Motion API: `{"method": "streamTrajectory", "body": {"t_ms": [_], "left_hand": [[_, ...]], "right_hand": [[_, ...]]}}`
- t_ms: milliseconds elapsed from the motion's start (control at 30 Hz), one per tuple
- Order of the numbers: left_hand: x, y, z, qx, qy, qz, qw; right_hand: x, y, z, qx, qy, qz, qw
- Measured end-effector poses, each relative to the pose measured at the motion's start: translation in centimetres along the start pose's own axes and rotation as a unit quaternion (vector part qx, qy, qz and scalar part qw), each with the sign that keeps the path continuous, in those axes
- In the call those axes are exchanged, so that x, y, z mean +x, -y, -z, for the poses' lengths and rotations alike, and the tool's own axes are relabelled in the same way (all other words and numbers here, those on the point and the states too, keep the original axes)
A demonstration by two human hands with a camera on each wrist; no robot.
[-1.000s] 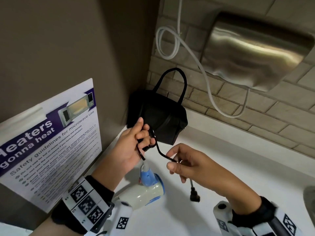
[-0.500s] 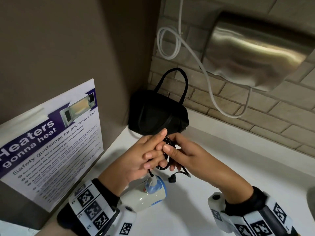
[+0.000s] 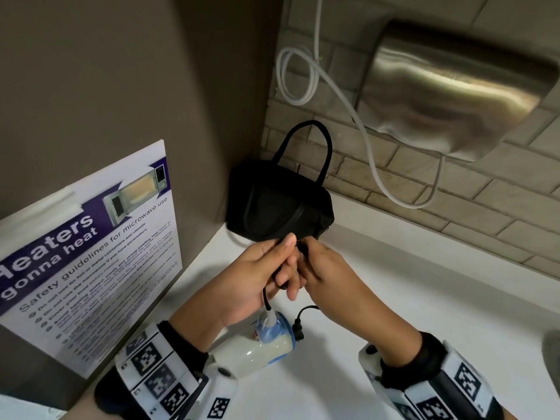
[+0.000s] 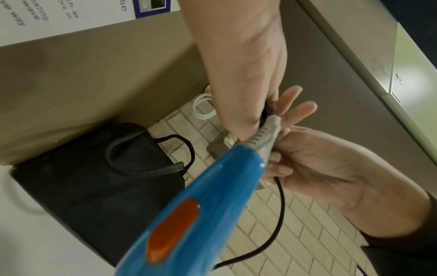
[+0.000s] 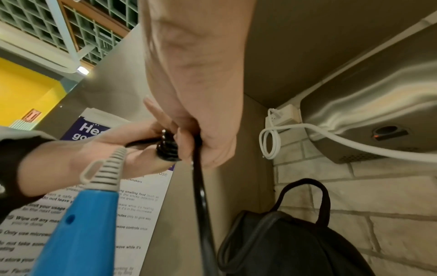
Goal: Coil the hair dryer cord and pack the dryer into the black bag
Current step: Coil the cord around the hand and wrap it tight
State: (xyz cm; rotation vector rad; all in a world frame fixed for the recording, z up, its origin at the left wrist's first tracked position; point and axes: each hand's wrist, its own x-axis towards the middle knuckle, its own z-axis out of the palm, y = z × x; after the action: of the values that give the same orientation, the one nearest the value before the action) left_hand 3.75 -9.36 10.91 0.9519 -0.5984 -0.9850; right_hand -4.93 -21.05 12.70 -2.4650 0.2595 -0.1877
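The black cord [image 3: 266,300] is wound in a small coil [image 5: 167,147] round the fingers of my left hand [image 3: 263,268], whose thumb presses on it. My right hand [image 3: 328,269] meets the left and pinches the cord [image 5: 201,205] beside the coil. A short free end hangs down to the plug [image 3: 298,328]. The white and blue hair dryer [image 3: 260,344] sits low by my left wrist, its blue handle [image 4: 189,214] pointing up at the hands. The black bag [image 3: 278,204] stands in the corner just behind the hands, handle up.
A white counter [image 3: 424,298] runs under the hands. A brown side wall with a microwave safety poster [image 3: 91,253] stands at the left. On the brick wall hangs a steel hand dryer [image 3: 454,86] with a looped white cable [image 3: 348,101].
My right hand carried the cord over to the left hand and laid another loop on the coil. The free end grew shorter and the plug now hangs beside the dryer's handle.
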Motion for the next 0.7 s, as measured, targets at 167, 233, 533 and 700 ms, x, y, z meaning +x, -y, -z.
{"method": "streamTrajectory", "body": {"t_ms": [167,233,533,700], "left_hand": [[-0.5,0.8,0.1,-0.006,-0.019,-0.049,0.999],[-0.7,1.2,0.1,0.035,-0.041,-0.083,0.995],[-0.4,1.9,0.1,0.194,-0.157,-0.084,0.965],[-0.2,1.1,1.4,0.139,-0.134,-0.056,0.98]], "right_hand": [[0.5,-0.2,-0.9,0.022,-0.037,-0.019,0.999],[0.6,0.0,-1.0,0.048,-0.056,-0.025,0.997],[-0.4,-0.7,-0.4,-0.072,-0.026,0.005,0.997],[-2.4,-3.0,1.4,-0.101,0.008,-0.013,0.995]]}}
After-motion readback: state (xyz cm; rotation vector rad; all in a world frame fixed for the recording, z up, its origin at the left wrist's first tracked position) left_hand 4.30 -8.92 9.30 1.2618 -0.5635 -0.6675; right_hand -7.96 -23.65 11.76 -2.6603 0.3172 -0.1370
